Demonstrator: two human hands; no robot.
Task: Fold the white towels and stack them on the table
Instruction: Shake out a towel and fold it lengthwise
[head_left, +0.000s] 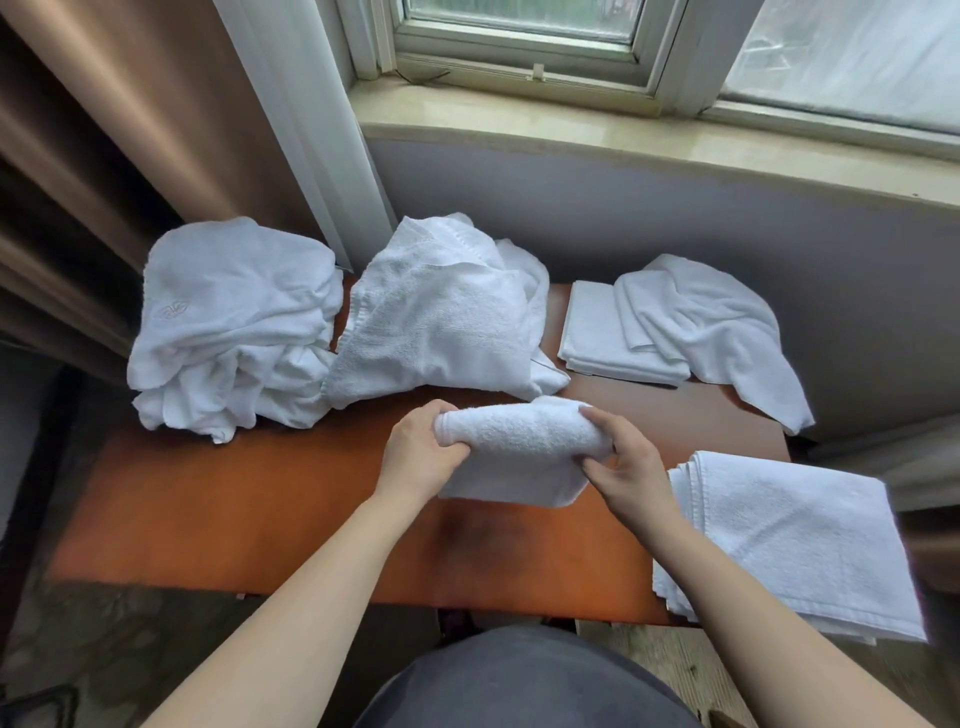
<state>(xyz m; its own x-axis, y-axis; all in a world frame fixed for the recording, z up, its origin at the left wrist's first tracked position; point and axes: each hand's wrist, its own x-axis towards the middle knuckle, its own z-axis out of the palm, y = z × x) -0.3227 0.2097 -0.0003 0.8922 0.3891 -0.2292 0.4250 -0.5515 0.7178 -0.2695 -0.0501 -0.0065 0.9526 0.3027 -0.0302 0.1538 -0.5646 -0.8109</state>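
The small white towel (519, 447) lies at the tabletop (234, 509) centre, half rolled, between both hands: the left hand (421, 452) grips its end at 9 o'clock and the right hand (623, 462) pinches the end at 3 o'clock

1. Single view, head-worn, wide-angle; no second view to overlap with.
2. Looks forward and steeply down over the person's forearms onto the table (218, 509).
3. Near range: lap at the bottom edge, both hands mid-frame.
4. Faces the window (524, 31) and sill (623, 140), which cross the top edge; straight lines bow near the borders.
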